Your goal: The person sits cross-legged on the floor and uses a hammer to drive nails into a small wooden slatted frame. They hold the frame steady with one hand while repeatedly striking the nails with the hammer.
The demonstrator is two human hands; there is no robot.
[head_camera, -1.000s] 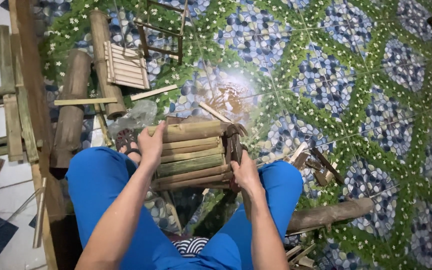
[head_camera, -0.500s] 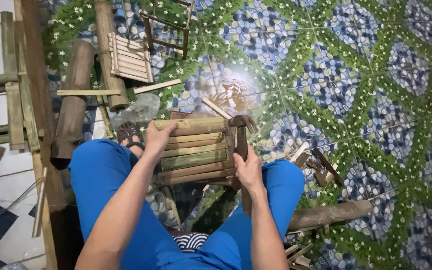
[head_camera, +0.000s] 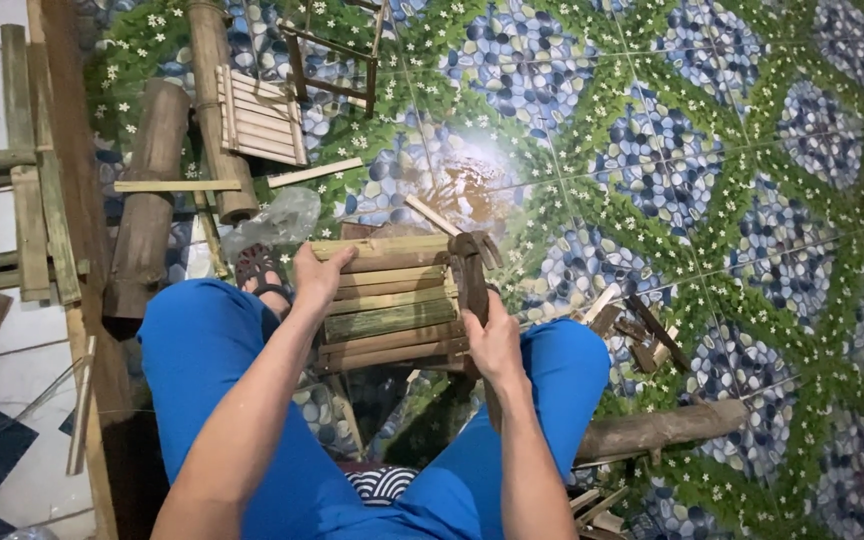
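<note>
Two hands on small bamboo-slat panel (head_camera: pixel 392 300), resting across knees in blue trousers (head_camera: pixel 202 350). Left hand (head_camera: pixel 317 278) grips panel's left edge, keeps it steady. Right hand (head_camera: pixel 492 345) wraps dark hammer (head_camera: pixel 472 270), head at panel's right edge. Floor (head_camera: pixel 712 130) has pebble-and-grass pattern tiles. Round bamboo poles (head_camera: pixel 152 190) lie near left floor edge.

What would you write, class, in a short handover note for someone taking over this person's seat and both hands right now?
Left hand: grips the left end of the bamboo slat panel.
Right hand: shut on the hammer, whose head rests at the panel's right end.
Panel lies across the knees, between the blue trouser legs.
Done: several slats lie side by side in the panel.
Left: cannot tell how many fixings remain. A finished-looking slat panel and bamboo poles lie on the floor, left.
</note>
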